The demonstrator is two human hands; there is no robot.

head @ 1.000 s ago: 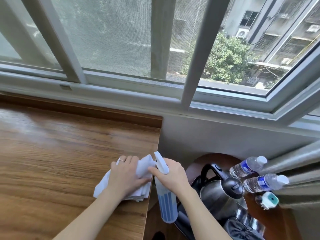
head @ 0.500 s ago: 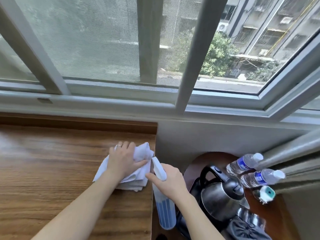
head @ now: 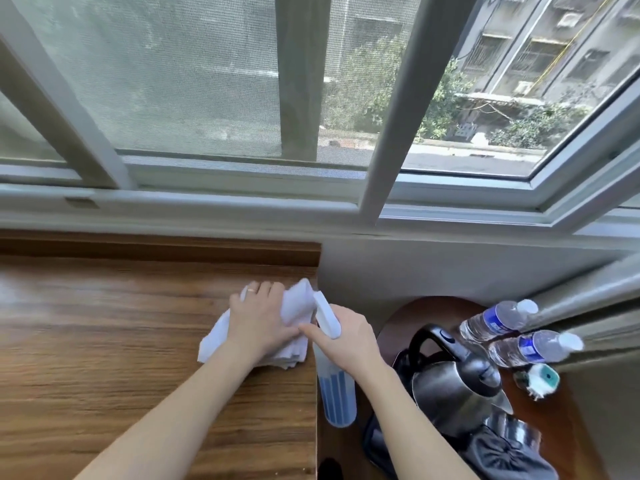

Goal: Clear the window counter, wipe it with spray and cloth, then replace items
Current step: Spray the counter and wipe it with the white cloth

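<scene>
I see bright daylight flooding in through the white-framed window [head: 381, 109], with pale glare across the brown wood-grain worktop [head: 104, 341] at left. Frame lines bow from wide-angle distortion, and the edges look slightly soft.

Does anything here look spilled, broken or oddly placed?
No spill or damage shows. One oddity: the kettle and two water bottles crowd the small round side table, presumably moved off the wooden counter for wiping.

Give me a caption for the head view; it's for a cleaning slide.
Left hand presses a white cloth on the wooden counter while right hand holds a blue spray bottle.
</scene>
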